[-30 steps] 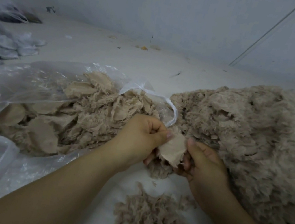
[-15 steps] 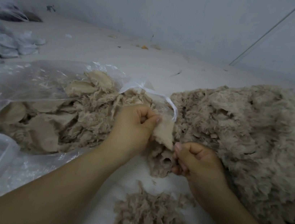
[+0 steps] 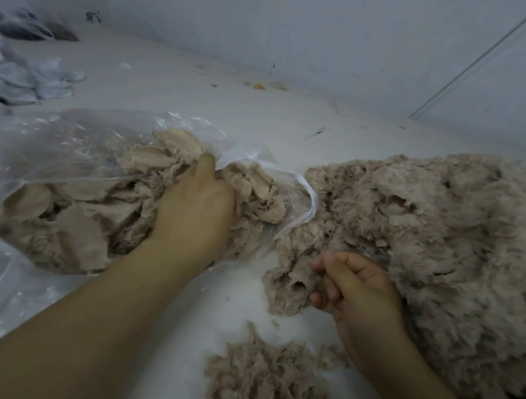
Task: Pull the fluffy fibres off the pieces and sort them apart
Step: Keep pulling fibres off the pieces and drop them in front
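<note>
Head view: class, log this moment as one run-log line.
left hand: reaching into clear plastic bag of beige fabric pieces | right hand: pinching beige fluffy clump

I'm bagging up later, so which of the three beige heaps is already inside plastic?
The heap on the left, under the left hand: it lies in the clear bag. The big fluffy heap and small loose heap lie uncovered.

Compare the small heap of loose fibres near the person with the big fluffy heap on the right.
The small heap of loose grey-brown fibres lies low, in thin wispy shreds; the big beige fluffy heap stands far taller, in thick matted clumps. The small heap sits untouched between the forearms; the right hand pinches a tuft at the big heap's edge. Both rest on the white surface.
</note>
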The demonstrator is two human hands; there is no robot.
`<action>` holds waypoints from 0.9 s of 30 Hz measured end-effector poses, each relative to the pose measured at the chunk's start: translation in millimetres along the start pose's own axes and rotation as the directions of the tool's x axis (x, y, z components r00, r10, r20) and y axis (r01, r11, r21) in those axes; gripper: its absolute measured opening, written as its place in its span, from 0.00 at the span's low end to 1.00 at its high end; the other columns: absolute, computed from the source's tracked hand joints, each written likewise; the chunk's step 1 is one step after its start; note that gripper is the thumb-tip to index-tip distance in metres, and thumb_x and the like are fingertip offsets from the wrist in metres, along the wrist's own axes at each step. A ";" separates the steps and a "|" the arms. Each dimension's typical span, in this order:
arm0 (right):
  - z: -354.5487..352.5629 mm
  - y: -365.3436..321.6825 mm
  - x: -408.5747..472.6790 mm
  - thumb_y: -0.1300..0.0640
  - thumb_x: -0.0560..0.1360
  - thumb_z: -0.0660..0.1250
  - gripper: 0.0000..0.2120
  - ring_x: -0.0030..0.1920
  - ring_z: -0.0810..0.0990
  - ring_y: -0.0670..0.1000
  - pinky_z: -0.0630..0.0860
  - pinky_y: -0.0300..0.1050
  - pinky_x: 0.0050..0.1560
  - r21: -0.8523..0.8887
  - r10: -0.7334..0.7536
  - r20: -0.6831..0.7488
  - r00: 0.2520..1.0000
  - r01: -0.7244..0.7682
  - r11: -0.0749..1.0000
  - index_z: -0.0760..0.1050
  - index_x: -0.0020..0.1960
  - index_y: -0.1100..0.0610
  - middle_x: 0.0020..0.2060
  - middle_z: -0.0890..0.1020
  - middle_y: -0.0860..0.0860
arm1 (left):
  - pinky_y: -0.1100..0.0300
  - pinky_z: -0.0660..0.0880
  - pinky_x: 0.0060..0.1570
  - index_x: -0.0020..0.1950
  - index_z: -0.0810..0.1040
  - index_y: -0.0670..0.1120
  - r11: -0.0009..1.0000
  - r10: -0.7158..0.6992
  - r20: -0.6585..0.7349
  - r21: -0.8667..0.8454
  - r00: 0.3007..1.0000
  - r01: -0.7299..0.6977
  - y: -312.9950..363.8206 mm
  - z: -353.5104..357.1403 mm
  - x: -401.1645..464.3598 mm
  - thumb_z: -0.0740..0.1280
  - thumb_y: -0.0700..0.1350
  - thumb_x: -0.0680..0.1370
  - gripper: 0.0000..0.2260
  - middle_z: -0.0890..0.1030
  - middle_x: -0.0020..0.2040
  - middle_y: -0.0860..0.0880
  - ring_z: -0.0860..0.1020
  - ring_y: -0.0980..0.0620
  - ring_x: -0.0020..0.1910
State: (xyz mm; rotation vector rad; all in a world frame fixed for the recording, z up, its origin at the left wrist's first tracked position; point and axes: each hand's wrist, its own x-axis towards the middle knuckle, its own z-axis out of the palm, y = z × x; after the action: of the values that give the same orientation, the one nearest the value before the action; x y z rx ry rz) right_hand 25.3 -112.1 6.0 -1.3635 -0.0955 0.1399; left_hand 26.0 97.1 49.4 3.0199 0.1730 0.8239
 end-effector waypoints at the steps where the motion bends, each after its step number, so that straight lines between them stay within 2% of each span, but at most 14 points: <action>1: 0.3 -0.3 -0.1 0.61 0.80 0.62 0.19 0.24 0.71 0.44 0.74 0.38 0.30 0.005 0.004 0.001 1.000 -0.004 1.000 0.83 0.34 0.53 0.21 0.68 0.48 | 0.59 0.48 0.27 0.36 0.67 0.42 0.998 0.031 -0.065 -0.043 0.997 -0.034 3.3 -3.2 -1.6 0.67 0.31 0.68 0.11 0.71 0.48 0.38 0.61 0.46 0.36; 3: 0.7 -0.9 0.0 0.62 0.80 0.62 0.18 0.23 0.70 0.44 0.74 0.37 0.29 0.005 0.007 0.002 1.000 -0.007 1.000 0.84 0.35 0.54 0.20 0.68 0.48 | 0.60 0.54 0.25 0.36 0.71 0.40 0.975 0.105 -0.188 -0.172 0.977 -0.138 14.6 -5.7 -5.5 0.68 0.32 0.67 0.07 0.72 0.44 0.39 0.65 0.45 0.35; 4: 0.9 -1.1 0.1 0.62 0.80 0.62 0.18 0.23 0.70 0.44 0.74 0.37 0.29 0.005 0.007 0.001 1.000 -0.007 1.000 0.84 0.36 0.55 0.20 0.68 0.48 | 0.58 0.61 0.25 0.37 0.74 0.40 0.954 0.133 -0.159 -0.246 0.978 -0.170 22.3 -4.1 -8.6 0.68 0.37 0.70 0.04 0.74 0.43 0.42 0.69 0.44 0.35; 6: 1.1 -1.3 0.4 0.63 0.80 0.62 0.17 0.24 0.70 0.44 0.74 0.38 0.28 0.007 0.007 -0.002 1.000 -0.007 1.000 0.84 0.35 0.56 0.20 0.68 0.48 | 0.55 0.70 0.26 0.36 0.77 0.45 0.909 0.147 0.083 -0.404 0.986 -0.101 37.3 -0.1 -17.0 0.68 0.51 0.74 0.11 0.77 0.34 0.48 0.75 0.48 0.32; 7: 0.9 -1.2 0.7 0.63 0.80 0.62 0.17 0.24 0.70 0.44 0.74 0.38 0.28 0.005 0.005 -0.001 1.000 -0.005 1.000 0.84 0.36 0.56 0.20 0.68 0.48 | 0.55 0.71 0.26 0.33 0.77 0.45 0.894 0.153 0.209 -0.447 0.966 -0.045 42.2 3.0 -20.0 0.68 0.55 0.74 0.16 0.77 0.29 0.48 0.75 0.50 0.29; 8: 0.6 -1.0 0.8 0.63 0.80 0.62 0.17 0.24 0.70 0.44 0.74 0.38 0.28 -0.002 0.003 0.004 1.000 -0.003 1.000 0.84 0.36 0.56 0.20 0.69 0.48 | 0.54 0.73 0.27 0.32 0.77 0.44 0.886 0.167 0.274 -0.463 0.947 -0.022 44.5 6.7 -21.7 0.69 0.55 0.75 0.17 0.77 0.27 0.47 0.75 0.49 0.27; 10: 0.3 -0.8 0.9 0.63 0.79 0.62 0.17 0.24 0.70 0.44 0.74 0.38 0.29 -0.019 0.002 0.033 0.999 -0.001 1.000 0.85 0.38 0.54 0.20 0.69 0.48 | 0.53 0.75 0.31 0.33 0.77 0.42 0.845 0.182 0.281 -0.534 0.942 -0.004 46.2 11.2 -21.9 0.69 0.49 0.76 0.15 0.78 0.29 0.46 0.76 0.49 0.29; 11: 0.0 -0.7 0.7 0.63 0.79 0.63 0.16 0.24 0.71 0.44 0.75 0.39 0.29 -0.028 0.001 0.051 0.999 0.000 1.000 0.86 0.40 0.52 0.21 0.70 0.48 | 0.55 0.74 0.31 0.35 0.78 0.43 0.793 0.170 0.271 -0.608 0.948 0.031 46.8 11.7 -22.0 0.69 0.46 0.77 0.12 0.79 0.30 0.48 0.76 0.52 0.30; 13: -0.5 0.0 0.7 0.64 0.78 0.65 0.15 0.24 0.71 0.43 0.75 0.38 0.30 -0.051 -0.013 0.082 0.997 0.018 0.999 0.86 0.44 0.48 0.22 0.72 0.47 | 0.65 0.71 0.30 0.38 0.80 0.46 0.620 0.130 0.270 -0.773 0.954 0.134 50.1 10.1 -22.3 0.69 0.42 0.77 0.08 0.79 0.31 0.54 0.75 0.60 0.29; 15: -1.7 1.5 1.4 0.64 0.77 0.67 0.17 0.25 0.71 0.43 0.75 0.38 0.31 -0.076 -0.033 0.103 0.994 0.041 0.996 0.84 0.47 0.42 0.22 0.72 0.47 | 0.67 0.70 0.28 0.39 0.80 0.46 0.449 0.110 0.298 -0.866 0.948 0.220 54.1 8.8 -23.8 0.68 0.40 0.78 0.08 0.79 0.30 0.55 0.74 0.62 0.27; 18: -2.6 1.6 2.2 0.65 0.76 0.69 0.18 0.25 0.71 0.44 0.74 0.38 0.30 -0.128 -0.049 0.123 0.991 0.064 0.990 0.82 0.51 0.41 0.23 0.71 0.48 | 0.56 0.76 0.28 0.42 0.78 0.43 0.280 0.067 0.349 -0.906 0.935 0.318 56.3 10.2 -26.0 0.65 0.40 0.80 0.07 0.81 0.35 0.43 0.77 0.50 0.29; 21: -1.6 1.6 2.9 0.66 0.75 0.69 0.16 0.25 0.73 0.43 0.75 0.38 0.29 -0.152 -0.040 0.086 0.995 0.053 0.987 0.78 0.54 0.47 0.22 0.72 0.47 | 0.53 0.78 0.30 0.45 0.76 0.39 0.123 -0.021 0.350 -0.929 0.937 0.350 55.3 12.3 -24.1 0.63 0.38 0.81 0.06 0.79 0.39 0.34 0.78 0.38 0.32; 24: -0.9 2.5 4.5 0.66 0.74 0.70 0.13 0.26 0.74 0.43 0.75 0.37 0.29 -0.114 -0.006 0.046 0.999 0.012 0.993 0.77 0.54 0.52 0.25 0.75 0.49 | 0.52 0.79 0.37 0.47 0.74 0.37 0.068 -0.037 0.344 -0.936 0.938 0.346 54.4 12.6 -22.9 0.63 0.33 0.80 0.03 0.79 0.42 0.33 0.78 0.41 0.37; 27: -1.3 1.9 4.6 0.66 0.74 0.70 0.08 0.26 0.75 0.44 0.75 0.37 0.28 -0.137 0.010 0.036 0.999 -0.005 0.991 0.78 0.50 0.56 0.27 0.77 0.51 | 0.50 0.77 0.42 0.48 0.75 0.42 0.163 -0.055 0.326 -0.930 0.944 0.331 53.8 14.5 -23.8 0.67 0.33 0.78 0.04 0.80 0.43 0.38 0.77 0.43 0.39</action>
State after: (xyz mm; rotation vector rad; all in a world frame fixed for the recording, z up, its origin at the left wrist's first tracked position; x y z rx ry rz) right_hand 30.0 -112.3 3.8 -1.4983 -0.1321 0.1674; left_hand 18.6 41.4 26.7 1.6940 -0.0054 0.2908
